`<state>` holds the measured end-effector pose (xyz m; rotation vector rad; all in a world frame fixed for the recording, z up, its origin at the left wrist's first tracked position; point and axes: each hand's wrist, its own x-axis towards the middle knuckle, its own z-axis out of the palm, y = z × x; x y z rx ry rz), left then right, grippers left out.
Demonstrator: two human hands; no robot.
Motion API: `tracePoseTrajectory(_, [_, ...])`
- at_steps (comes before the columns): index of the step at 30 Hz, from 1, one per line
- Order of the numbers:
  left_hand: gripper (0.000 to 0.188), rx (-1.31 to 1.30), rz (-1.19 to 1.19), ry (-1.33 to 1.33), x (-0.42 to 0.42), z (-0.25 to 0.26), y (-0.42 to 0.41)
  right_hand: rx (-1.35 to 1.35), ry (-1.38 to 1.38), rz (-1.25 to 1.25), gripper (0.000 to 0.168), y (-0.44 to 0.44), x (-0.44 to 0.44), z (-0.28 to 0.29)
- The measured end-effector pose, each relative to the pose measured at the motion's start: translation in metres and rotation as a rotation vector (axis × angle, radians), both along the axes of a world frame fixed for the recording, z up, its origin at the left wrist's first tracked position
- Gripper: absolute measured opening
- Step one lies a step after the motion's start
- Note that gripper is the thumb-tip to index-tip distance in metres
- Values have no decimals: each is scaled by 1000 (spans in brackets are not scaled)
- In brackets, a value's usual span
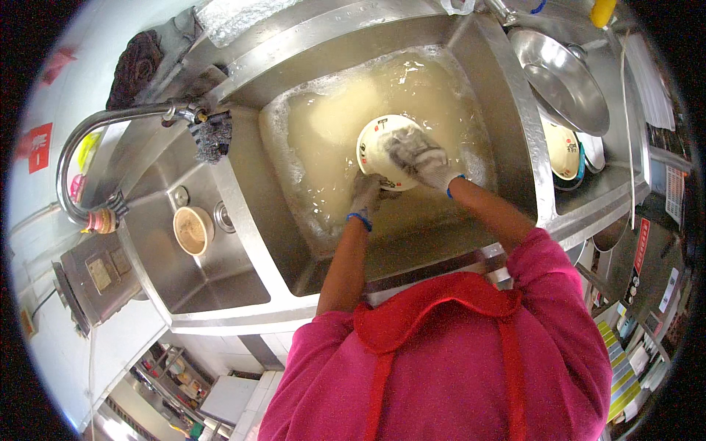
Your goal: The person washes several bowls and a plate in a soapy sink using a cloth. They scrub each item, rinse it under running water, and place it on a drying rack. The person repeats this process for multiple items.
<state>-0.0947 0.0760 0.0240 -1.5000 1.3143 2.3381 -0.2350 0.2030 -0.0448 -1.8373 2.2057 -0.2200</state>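
Note:
Above the cloudy, sudsy water (331, 132) in the middle steel sink, a white bowl or dish (370, 148) with printed marks on its rim is tilted toward me. My left hand (366, 193), in a grey knit glove with a blue band at the wrist, grips its lower left edge; the thumb lies at the rim. My right hand (423, 160), gloved the same way, presses a greyish, blurred cloth or scrubber (405, 142) against the inside of the dish. Part of the dish is hidden by this hand.
In the left basin sit a small beige strainer basket (193, 230) and drain fittings (223, 216). A curved faucet (83, 124) arches over that side. The right basin holds a large steel bowl (568, 82) and printed dishes (562, 151). Steel rims (248, 237) divide the basins.

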Motion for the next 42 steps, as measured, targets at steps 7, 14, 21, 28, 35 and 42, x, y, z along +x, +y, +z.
tracePoseTrajectory(7, [27,179,-64,-25,-9,8,0,-125,727,-63,44,-26,34,-15])
tracePoseTrajectory(14, [24,61,-126,27,-5,13,-3,23,278,-67,49,-15,28,-8])
tracePoseTrajectory(21, [20,-33,-92,12,4,21,-1,-76,65,106,51,-10,-10,26])
tracePoseTrajectory(28, [32,-382,-222,16,21,-57,-9,135,-247,140,62,-3,3,58])
tracePoseTrajectory(35, [26,-268,-306,349,13,-33,3,273,116,-289,53,-45,29,29])
tracePoseTrajectory(42, [26,-11,2,176,19,-22,-5,404,-457,116,48,-23,18,62])
